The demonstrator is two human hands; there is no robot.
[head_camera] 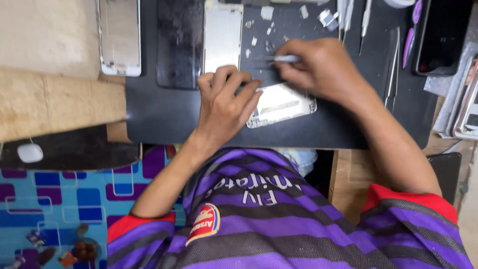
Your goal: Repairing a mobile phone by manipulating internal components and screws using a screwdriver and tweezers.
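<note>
Phone frame (281, 104), silver and stripped, lies near the front edge of the black work mat (159, 112), pinned flat so it cannot slide. Left hand (224, 102) presses on it with fingers curled. Right hand (318, 67) pinches a slim white-handled tool (285, 59) over its top edge.

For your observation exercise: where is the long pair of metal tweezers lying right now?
In the head view, the metal tweezers lie on the black work mat, beyond the right hand, between it and the dark phone screen at the mat's edge.
</note>
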